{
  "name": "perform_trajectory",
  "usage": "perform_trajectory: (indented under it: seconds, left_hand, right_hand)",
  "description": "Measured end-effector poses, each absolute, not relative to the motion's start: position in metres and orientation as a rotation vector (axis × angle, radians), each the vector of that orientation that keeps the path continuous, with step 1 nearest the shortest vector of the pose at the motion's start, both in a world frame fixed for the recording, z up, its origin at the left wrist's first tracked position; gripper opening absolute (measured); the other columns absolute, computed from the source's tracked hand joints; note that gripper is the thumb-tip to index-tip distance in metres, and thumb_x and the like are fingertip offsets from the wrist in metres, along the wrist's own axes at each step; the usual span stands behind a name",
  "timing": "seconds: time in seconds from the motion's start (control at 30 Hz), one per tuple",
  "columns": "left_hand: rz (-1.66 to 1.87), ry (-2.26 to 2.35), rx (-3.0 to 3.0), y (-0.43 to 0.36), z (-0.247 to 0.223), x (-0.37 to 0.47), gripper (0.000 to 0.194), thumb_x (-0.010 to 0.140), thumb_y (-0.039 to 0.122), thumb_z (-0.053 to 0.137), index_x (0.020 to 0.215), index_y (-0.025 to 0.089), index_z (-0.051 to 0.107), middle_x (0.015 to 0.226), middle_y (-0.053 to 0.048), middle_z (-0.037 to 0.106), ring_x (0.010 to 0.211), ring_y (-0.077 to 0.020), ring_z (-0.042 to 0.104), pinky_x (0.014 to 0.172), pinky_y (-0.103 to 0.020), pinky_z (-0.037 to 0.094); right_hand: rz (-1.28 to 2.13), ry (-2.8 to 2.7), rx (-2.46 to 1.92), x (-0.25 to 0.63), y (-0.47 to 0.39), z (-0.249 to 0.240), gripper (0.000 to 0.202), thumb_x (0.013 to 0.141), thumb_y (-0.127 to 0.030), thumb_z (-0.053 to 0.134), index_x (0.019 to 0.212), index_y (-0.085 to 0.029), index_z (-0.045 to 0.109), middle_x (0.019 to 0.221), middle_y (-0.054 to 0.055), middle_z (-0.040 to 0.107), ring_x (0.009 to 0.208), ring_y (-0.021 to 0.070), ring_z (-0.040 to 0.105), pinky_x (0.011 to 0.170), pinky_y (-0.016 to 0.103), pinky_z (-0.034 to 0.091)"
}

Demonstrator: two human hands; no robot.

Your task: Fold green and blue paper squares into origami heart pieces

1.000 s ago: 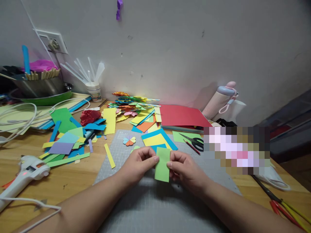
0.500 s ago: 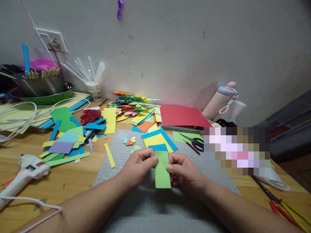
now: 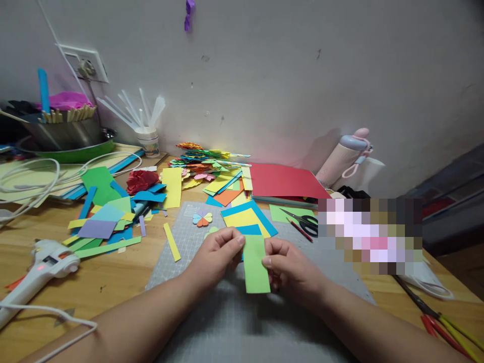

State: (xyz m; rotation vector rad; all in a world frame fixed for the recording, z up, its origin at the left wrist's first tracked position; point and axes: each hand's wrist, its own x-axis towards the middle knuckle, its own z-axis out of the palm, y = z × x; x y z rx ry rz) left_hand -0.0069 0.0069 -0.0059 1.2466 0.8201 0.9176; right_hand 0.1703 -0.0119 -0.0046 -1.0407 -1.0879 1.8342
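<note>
Wooden table (image 3: 128, 282) beneath, grey cutting mat (image 3: 245, 338) on it; over the mat, left hand (image 3: 221, 252) and right hand (image 3: 289, 259) pinch opposite long edges of a light-green paper strip (image 3: 257, 267) — between them — with a multicoloured paper flower (image 3: 202, 218) lying beyond.

Single view from my head | looking forward and down, toward twelve o'clock | near: my left hand (image 3: 223, 249) and right hand (image 3: 290, 259) just below centre | wall (image 3: 257, 75) across the upper half at twelve, desk (image 3: 121, 277) spreading below toward six
</note>
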Motion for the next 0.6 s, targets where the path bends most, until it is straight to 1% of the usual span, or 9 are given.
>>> perform_trajectory:
  seconds: [0.07, 0.2, 0.43, 0.6]
  left_hand:
    - [0.872, 0.784, 1.235, 0.0062, -0.0078, -0.0060, 0.034, 0.084, 0.045, 0.047, 0.064, 0.018, 0.044, 0.058, 0.004, 0.041, 0.053, -0.0109, 0.037, 0.053, -0.024, 0.030]
    - [0.802, 0.769, 1.262, 0.0051, -0.0063, -0.0061, 0.037, 0.078, 0.046, 0.056, 0.058, 0.017, 0.044, 0.055, 0.003, 0.042, 0.054, -0.0113, 0.039, 0.054, -0.024, 0.030]
    - [0.869, 0.900, 1.355, 0.0015, 0.0009, -0.0031, 0.037, 0.077, 0.045, 0.060, 0.060, 0.019, 0.040, 0.057, 0.006, 0.037, 0.055, -0.0104, 0.032, 0.053, -0.023, 0.027]
    - [0.776, 0.770, 1.315, 0.0022, -0.0034, -0.0046, 0.039, 0.078, 0.051, 0.055, 0.061, 0.018, 0.045, 0.058, 0.003, 0.045, 0.056, -0.0124, 0.040, 0.057, -0.025, 0.030]
  right_hand:
    - [1.783, -1.079, -1.026, 0.1716, -0.0109, -0.0053, 0.026, 0.068, -0.031, 0.069, 0.061, -0.018, 0.047, 0.046, -0.005, 0.053, 0.039, 0.0058, 0.042, 0.040, 0.017, 0.030]
    - [1.711, -1.103, -1.043, 0.1730, -0.0098, -0.0080, 0.024, 0.071, -0.031, 0.067, 0.062, -0.018, 0.049, 0.047, -0.004, 0.054, 0.040, 0.0068, 0.043, 0.042, 0.019, 0.030]
    - [1.640, -1.113, -1.068, 0.1707, -0.0119, -0.0062, 0.025, 0.072, -0.031, 0.066, 0.061, -0.018, 0.048, 0.046, -0.005, 0.053, 0.040, 0.0073, 0.042, 0.043, 0.020, 0.030]
    - [1.606, -1.117, -1.077, 0.1725, -0.0114, -0.0070, 0.027, 0.072, -0.033, 0.067, 0.061, -0.018, 0.047, 0.047, -0.005, 0.053, 0.040, 0.0079, 0.044, 0.044, 0.020, 0.030]
